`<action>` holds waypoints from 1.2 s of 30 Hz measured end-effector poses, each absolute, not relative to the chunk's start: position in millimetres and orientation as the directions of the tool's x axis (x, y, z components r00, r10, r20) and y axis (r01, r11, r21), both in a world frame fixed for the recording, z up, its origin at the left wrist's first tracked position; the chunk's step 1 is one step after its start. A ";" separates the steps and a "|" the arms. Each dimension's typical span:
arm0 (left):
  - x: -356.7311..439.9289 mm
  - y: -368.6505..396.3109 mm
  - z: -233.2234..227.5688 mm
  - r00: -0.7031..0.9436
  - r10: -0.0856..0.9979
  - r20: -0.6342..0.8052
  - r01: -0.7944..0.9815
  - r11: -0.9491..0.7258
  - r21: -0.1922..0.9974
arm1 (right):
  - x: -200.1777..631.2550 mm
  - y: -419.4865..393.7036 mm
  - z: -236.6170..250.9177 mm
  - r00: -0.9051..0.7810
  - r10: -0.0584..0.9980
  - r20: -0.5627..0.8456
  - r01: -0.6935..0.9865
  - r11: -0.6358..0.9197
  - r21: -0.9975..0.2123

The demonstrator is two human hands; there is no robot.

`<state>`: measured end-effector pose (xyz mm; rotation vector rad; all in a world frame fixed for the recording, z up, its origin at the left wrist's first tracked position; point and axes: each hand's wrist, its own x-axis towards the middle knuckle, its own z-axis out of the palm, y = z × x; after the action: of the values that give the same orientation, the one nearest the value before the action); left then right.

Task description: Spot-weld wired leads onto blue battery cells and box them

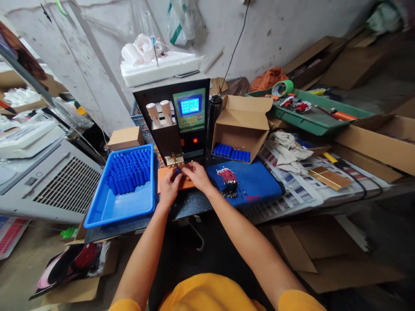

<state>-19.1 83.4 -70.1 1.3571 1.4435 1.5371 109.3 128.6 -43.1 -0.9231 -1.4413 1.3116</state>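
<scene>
At the foot of a black spot welder [191, 147] with a lit screen, both hands meet under its thin copper-coloured electrodes [175, 159]. My left hand [169, 185] is closed, pinching a small blue cylindrical battery cell [178, 170] over the orange base plate [165, 173]. Just right of the cell, my right hand [196, 175] is closed too, its fingertips pressed together at the electrodes. Whatever those fingertips hold is too small to make out. Beside the right forearm, a bundle of red and black wires [228, 180] lies on a blue pad [259, 179].
To the left, a blue tray [97, 214] holds many blue cells. Right of the welder stand a black bottle [214, 113] and an open cardboard box [241, 106] with more cells. Farther right are a green tray [311, 122], a crumpled cloth [287, 149] and cardboard boxes.
</scene>
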 end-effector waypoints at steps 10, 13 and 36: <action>-18.1 82.3 -69.3 -0.304 0.908 0.288 0.252 -0.215 0.944 | 111.6 119.7 -46.8 -0.347 0.935 0.079 0.037 0.098 -0.995; -18.4 80.4 -64.9 -0.265 0.915 0.304 0.260 -0.235 0.936 | 111.2 118.9 -45.2 -0.359 0.931 0.067 -0.010 0.068 -0.998; -31.6 58.8 -66.2 -0.100 0.918 0.384 0.530 -0.278 0.801 | 120.6 119.3 -39.7 -0.476 0.879 0.034 -0.051 0.011 -0.999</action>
<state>-31.6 58.8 -66.2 1.7853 1.5799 1.3390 120.6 119.3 -39.7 -0.8794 -1.5363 1.5669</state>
